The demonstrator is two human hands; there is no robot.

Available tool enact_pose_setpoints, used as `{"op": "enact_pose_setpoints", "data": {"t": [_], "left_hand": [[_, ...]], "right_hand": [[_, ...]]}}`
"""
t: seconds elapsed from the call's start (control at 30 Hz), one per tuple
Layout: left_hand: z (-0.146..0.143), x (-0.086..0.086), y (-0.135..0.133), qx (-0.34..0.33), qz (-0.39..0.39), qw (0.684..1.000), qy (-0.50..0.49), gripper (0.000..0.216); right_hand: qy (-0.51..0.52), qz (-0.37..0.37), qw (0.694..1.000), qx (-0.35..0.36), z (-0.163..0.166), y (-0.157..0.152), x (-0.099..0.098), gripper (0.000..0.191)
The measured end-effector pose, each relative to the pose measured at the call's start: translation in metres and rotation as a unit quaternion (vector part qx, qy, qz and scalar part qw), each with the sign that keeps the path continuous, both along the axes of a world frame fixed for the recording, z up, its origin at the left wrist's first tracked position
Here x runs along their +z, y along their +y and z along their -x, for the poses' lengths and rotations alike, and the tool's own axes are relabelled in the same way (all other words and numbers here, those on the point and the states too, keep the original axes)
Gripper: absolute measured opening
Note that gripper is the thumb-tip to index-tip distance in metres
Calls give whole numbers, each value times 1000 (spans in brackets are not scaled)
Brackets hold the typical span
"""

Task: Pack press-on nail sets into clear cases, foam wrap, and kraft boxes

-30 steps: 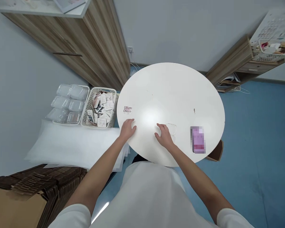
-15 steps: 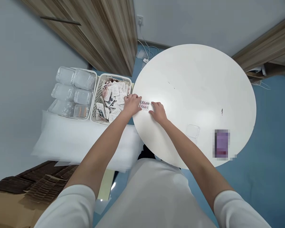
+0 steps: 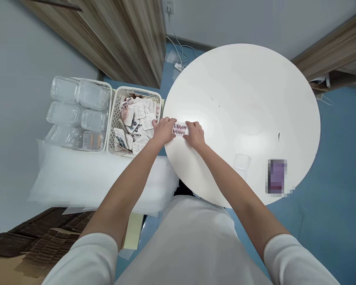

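Observation:
Between my two hands is a small clear pack of press-on nails (image 3: 179, 129), with two rows of dark pink oval pieces, at the left edge of the white round table. My left hand (image 3: 164, 130) grips its left side with thumb and fingers. On the opposite side, my right hand (image 3: 195, 134) holds the right edge, fingers at the upper corner and thumb at the lower one. An open clear plastic case (image 3: 242, 162) lies on the table, partly behind my right forearm.
Left of the table (image 3: 249, 87) stands a white basket (image 3: 110, 136) full of printed cards (image 3: 139, 111). Beside it another basket holds stacked clear plastic boxes (image 3: 63, 113). White sheets (image 3: 101, 178) lie in front. A blurred purple item (image 3: 277, 176) is on the table's right side.
My right hand has moved left and closed on the pack's right edge; before, it was slightly apart from it. The camera view has shifted a little.

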State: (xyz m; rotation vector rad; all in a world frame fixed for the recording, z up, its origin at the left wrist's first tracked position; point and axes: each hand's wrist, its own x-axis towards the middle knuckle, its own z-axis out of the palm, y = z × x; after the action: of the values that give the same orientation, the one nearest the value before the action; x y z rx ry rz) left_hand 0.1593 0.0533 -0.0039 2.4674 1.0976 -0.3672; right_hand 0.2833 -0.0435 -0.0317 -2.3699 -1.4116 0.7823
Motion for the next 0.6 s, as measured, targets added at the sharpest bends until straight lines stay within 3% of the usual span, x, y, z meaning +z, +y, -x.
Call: {"op": "enact_pose_setpoints", "data": {"t": [0.2, 0.33, 0.43, 0.6], "left_hand": [[4, 0, -8, 17, -8, 1000, -19, 56], [6, 6, -14, 13, -14, 999, -37, 57], [6, 16, -23, 7, -14, 998, -55, 59], [0, 39, -54, -29, -9, 995, -94, 59]], "right_hand": [[23, -17, 1000, 11, 3, -1, -1, 57], [71, -47, 996, 13, 1, -8, 0, 66], [99, -87, 991, 16, -4, -22, 7, 74], [100, -143, 984, 20, -18, -66, 31, 72]]}}
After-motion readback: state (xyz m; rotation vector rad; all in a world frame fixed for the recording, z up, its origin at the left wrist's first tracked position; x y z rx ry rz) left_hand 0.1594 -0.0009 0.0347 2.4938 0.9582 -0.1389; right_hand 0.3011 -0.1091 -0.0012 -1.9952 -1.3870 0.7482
